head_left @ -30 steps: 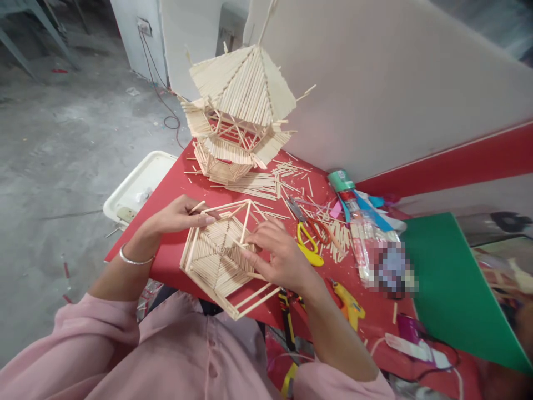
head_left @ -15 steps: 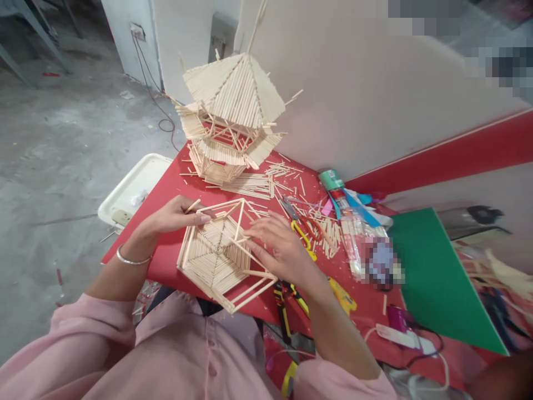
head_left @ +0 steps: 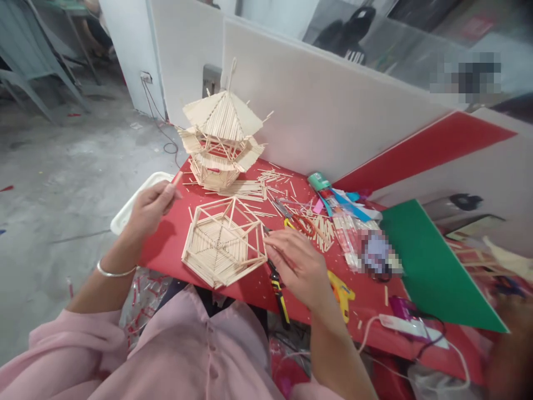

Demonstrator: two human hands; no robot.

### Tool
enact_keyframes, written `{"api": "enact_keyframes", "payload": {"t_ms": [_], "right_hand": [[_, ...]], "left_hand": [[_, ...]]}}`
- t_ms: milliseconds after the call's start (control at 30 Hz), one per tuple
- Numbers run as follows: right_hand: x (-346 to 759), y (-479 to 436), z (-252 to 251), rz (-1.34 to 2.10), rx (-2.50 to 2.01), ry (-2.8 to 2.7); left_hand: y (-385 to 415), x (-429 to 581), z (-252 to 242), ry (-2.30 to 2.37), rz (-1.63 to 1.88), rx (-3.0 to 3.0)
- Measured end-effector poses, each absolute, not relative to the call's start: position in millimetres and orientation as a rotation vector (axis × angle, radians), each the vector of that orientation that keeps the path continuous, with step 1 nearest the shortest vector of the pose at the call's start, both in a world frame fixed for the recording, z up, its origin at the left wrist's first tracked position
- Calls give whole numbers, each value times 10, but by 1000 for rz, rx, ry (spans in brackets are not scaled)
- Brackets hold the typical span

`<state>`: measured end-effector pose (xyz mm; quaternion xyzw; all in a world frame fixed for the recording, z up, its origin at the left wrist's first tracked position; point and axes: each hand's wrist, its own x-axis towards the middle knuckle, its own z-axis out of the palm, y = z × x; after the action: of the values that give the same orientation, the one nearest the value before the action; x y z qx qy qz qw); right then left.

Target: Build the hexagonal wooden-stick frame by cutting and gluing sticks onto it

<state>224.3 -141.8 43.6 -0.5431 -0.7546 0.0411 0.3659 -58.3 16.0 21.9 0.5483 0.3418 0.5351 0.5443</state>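
Observation:
My left hand [head_left: 153, 206] is closed on a thin wooden stick [head_left: 178, 178], raised above the left side of the table. In front of me lies a hexagonal stick frame [head_left: 216, 280], its base filled with concentric rows of sticks and its raised struts standing at the back and right. At the frame's right corner, the bent fingers of my right hand [head_left: 296, 261] are pinched together; the exact hold is partly hidden. Black-and-yellow pliers [head_left: 278, 294] lie beside that hand, partly covered by it. Behind the frame stands a tiered stick pagoda [head_left: 225, 119].
Loose sticks [head_left: 245, 190] and scissors [head_left: 287, 214] lie on the red tabletop [head_left: 166, 244]. A yellow glue gun [head_left: 343, 294], a green-lidded can [head_left: 320, 182] and a green board [head_left: 437, 266] are on the right. A white partition [head_left: 291, 105] stands behind.
My left hand has left the frame and moved left, with a stick in it. My right hand has shifted from the inner struts to the right corner. The frame now lies flatter.

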Motion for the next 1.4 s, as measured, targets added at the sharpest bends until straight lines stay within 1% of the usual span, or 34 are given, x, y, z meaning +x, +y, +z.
{"api": "enact_keyframes", "payload": {"t_ms": [100, 200, 333, 400, 500, 600, 633, 700, 733, 900, 1000, 1100, 1233, 1400], "right_hand": [[1944, -1677, 358, 252, -1394, -1768], [1517, -1842, 261, 506, -1311, -1750], [1193, -1985, 138, 708, -1268, -1675], [1252, -2090, 113, 761, -1296, -1583], [1589, -2247, 103, 721, -1378, -1360], [2091, -2218, 35, 491, -1642, -1134], [2259, -2136, -13, 429, -1781, -1133], [2554, -1863, -143, 360, -2149, -1330], [2669, -1685, -216, 369, -2213, -1370], [2922, -789, -451, 419, -2304, -1458], [3042, -606, -430, 388, -2285, -1511], [3286, -786, -398, 382, -2274, -1544], [3555, -1308, -464, 533, -2311, -1570], [3452, -1651, -642, 614, -2372, -1506]], "left_hand": [[-286, -527, 518, 566, 1355, 1103], [-774, -281, 688, 434, 1351, 973], [-1161, 83, 603, 416, 1185, 1048], [-1204, 146, 549, 444, 1155, 1268], [-1120, 65, 559, 579, 1114, 1641], [-904, -114, 609, 770, 1082, 1702], [-812, -171, 615, 827, 1064, 1680], [-620, -262, 605, 890, 1026, 1669], [-525, -293, 591, 927, 1011, 1677], [-136, -350, 469, 1139, 976, 1837], [40, -380, 387, 1147, 945, 1891], [201, -428, 299, 1203, 863, 1672], [394, -457, 148, 1131, 755, 1382], [475, -396, -18, 1080, 663, 1230]]}}
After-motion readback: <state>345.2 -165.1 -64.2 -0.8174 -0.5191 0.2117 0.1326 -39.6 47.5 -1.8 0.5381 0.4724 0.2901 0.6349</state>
